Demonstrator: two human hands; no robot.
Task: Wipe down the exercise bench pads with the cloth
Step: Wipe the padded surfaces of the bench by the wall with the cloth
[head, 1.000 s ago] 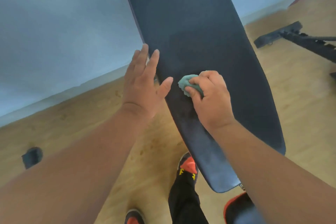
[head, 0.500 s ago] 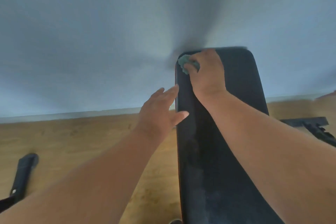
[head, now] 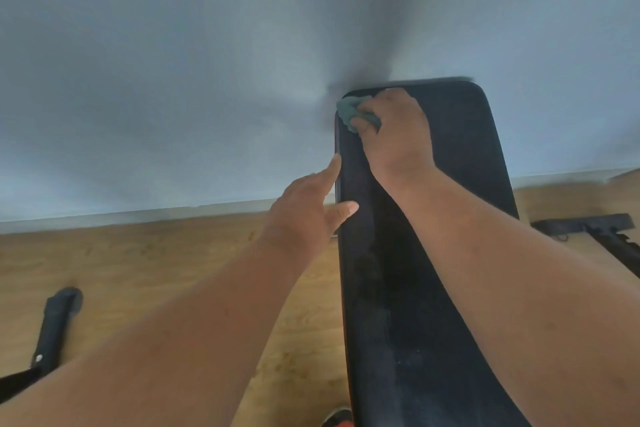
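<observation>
Pale blue wall (head: 173, 80) fills the upper half of the view, meeting a wood floor (head: 138, 270) along a light skirting line. Rising from 6 o'clock toward 12 o'clock is the black pad (head: 433, 288), its rounded top end against the wall. At the pad's top corner, toward 11 o'clock, the right hand (head: 394, 128) has its fingers curled round a bunched teal cloth (head: 349, 111) and presses it on the pad. The left hand (head: 304, 211) is spread with straight fingers, holding nothing, its fingertips touching the pad's 9 o'clock edge and its thumb lying on the pad face. A black frame bar (head: 55, 326) lies on the floor at 8 o'clock; another bar (head: 595, 229) sits at 3 o'clock. A shoe (head: 337, 418) shows at 6 o'clock.
</observation>
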